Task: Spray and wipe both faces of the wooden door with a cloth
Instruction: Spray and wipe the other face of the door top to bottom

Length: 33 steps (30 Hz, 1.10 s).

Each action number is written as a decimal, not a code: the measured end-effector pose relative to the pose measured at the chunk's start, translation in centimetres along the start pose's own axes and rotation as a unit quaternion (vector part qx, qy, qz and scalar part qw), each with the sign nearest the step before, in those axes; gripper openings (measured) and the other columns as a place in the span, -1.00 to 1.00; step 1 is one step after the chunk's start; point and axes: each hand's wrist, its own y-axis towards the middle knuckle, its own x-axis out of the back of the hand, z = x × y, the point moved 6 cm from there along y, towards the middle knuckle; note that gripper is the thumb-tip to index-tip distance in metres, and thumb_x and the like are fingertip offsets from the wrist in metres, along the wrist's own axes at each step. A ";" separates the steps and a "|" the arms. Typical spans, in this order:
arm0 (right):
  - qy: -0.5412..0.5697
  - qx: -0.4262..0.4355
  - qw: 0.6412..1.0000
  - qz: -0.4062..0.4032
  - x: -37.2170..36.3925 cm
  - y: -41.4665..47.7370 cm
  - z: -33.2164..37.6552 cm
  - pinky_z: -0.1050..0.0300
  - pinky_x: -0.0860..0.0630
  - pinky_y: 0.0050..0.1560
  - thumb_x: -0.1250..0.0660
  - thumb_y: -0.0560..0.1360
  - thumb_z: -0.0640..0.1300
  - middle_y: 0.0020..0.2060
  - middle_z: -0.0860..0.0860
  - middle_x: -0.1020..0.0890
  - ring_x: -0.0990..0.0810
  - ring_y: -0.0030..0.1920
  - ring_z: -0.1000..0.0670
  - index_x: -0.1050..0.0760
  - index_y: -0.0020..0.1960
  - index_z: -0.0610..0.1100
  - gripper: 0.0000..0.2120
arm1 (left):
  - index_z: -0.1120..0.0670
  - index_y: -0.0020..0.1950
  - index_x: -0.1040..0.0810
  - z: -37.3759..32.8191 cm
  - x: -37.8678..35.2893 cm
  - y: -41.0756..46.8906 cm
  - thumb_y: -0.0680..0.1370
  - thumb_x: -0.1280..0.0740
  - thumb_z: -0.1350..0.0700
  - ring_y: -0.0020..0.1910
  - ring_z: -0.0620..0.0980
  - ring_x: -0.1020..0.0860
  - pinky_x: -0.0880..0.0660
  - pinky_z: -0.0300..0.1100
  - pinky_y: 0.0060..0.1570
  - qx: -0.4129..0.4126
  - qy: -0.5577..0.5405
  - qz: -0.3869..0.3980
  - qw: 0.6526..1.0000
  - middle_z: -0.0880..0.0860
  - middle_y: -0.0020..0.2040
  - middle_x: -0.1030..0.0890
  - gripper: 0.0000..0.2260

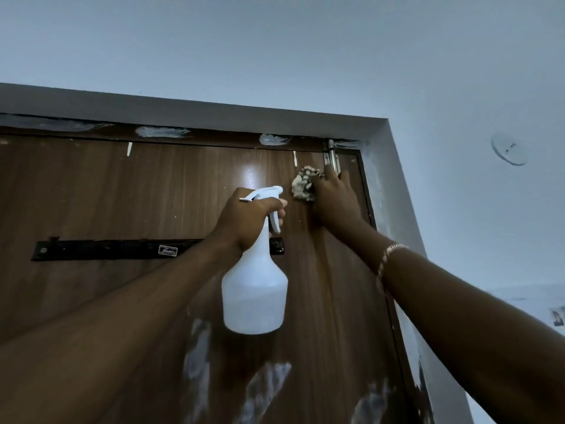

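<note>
One upright spray bottle (255, 295), nozzle (275, 190) rightward, clasped by left fingers (273, 206); right fingers (330, 175) flatten cloth (302, 186).

One view only: head cam, wide-angle, edges bowed. Tilted up and fwd, square-ish to the top of the wooden door (122, 194) at arm's reach. Door frame (214, 114) and pale wall (305, 41) fill the upper half. Forearms enter from the bottom corners. Left hand (244, 218) gripping the spray bottle (255, 295) sits mid-frame; right hand (334, 200) on the cloth (302, 186) is just R of ctr.
</note>
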 end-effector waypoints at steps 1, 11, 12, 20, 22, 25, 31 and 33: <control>0.008 0.028 1.000 -0.004 -0.4 -2.2 -0.3 -0.20 -0.52 0.19 -0.42 0.50 -0.06 0.41 -0.16 -0.36 -0.35 0.34 -0.34 -0.46 0.38 -0.10 -0.53 | 0.22 -0.10 -0.67 -0.2 -0.9 0.2 0.59 -0.37 0.24 -0.28 -0.02 -0.66 -0.57 -0.21 -0.34 -0.001 -0.001 0.002 1.000 0.12 -0.22 -0.69 -0.88; 0.152 -0.078 0.981 -0.094 -1.5 -10.0 -7.8 0.11 -0.40 -0.11 -0.29 0.53 -0.26 0.07 -0.13 -0.44 -0.46 0.00 -0.18 -0.53 0.33 -0.11 -0.62 | 0.26 0.04 -0.69 0.0 -8.0 2.2 0.56 -0.39 0.15 -0.44 -0.07 -0.58 -0.60 -0.18 -0.20 -0.020 0.084 -0.058 0.995 -0.06 -0.47 -0.59 -0.81; 0.204 -0.155 0.960 -0.115 -1.1 -9.2 -8.6 0.19 -0.32 -0.11 -0.24 0.58 -0.26 0.03 -0.12 -0.42 -0.45 -0.05 -0.12 -0.54 0.30 -0.16 -0.69 | 0.25 0.04 -0.70 0.0 -8.1 2.2 0.57 -0.39 0.15 -0.43 -0.08 -0.58 -0.59 -0.22 -0.24 -0.021 0.084 -0.060 0.994 -0.05 -0.45 -0.60 -0.81; 0.232 -0.182 0.951 -0.089 0.9 6.3 -7.7 0.17 -0.39 -0.14 -0.21 0.58 -0.09 0.12 -0.22 -0.59 -0.58 -0.15 -0.14 -0.62 0.11 -0.16 -0.74 | 0.27 -0.07 -0.68 0.3 -6.9 2.0 0.58 -0.39 0.19 -0.47 -0.14 -0.58 -0.50 -0.32 -0.42 0.014 0.050 -0.085 0.995 0.07 -0.30 -0.65 -0.85; 0.231 -0.167 0.957 -0.062 1.0 8.8 -7.8 0.18 -0.35 -0.17 -0.27 0.52 -0.11 -0.01 -0.22 -0.65 -0.63 -0.07 -0.19 -0.64 0.02 -0.21 -0.76 | 0.28 -0.09 -0.67 0.5 -6.8 1.6 0.59 -0.38 0.20 -0.52 -0.23 -0.55 -0.43 -0.42 -0.48 0.009 0.067 -0.079 0.995 0.07 -0.31 -0.64 -0.84; 0.216 -0.129 0.966 -0.053 1.4 8.1 -8.4 0.19 -0.32 -0.23 -0.31 0.53 -0.08 -0.34 -0.10 -0.57 -0.60 -0.25 -0.13 -0.63 -0.12 -0.23 -0.76 | 0.23 0.02 -0.66 0.9 -6.7 1.0 0.62 -0.36 0.21 -0.51 -0.26 -0.56 -0.42 -0.46 -0.47 -0.004 0.079 -0.066 0.995 0.07 -0.31 -0.63 -0.88; 0.144 -0.081 0.986 0.016 1.5 4.5 -9.4 0.20 -0.47 -0.31 -0.39 0.46 -0.05 -0.33 -0.02 -0.62 -0.58 -0.33 0.02 -0.68 -0.12 -0.15 -0.82 | 0.04 -0.19 -0.65 1.6 -6.4 0.7 0.59 -0.41 0.20 -0.28 0.04 -0.64 -0.65 0.01 -0.11 0.000 0.069 -0.068 0.995 0.24 -0.18 -0.71 -0.84; 0.142 -0.059 0.988 -0.007 2.6 6.1 -8.4 0.16 -0.50 -0.20 -0.36 0.48 -0.14 -0.17 -0.08 -0.64 -0.64 -0.18 -0.07 -0.69 0.07 -0.14 -0.78 | 0.08 -0.21 -0.66 1.3 -6.4 0.9 0.59 -0.41 0.19 -0.31 0.01 -0.63 -0.63 -0.04 -0.16 0.001 0.069 -0.071 0.995 0.25 -0.19 -0.70 -0.83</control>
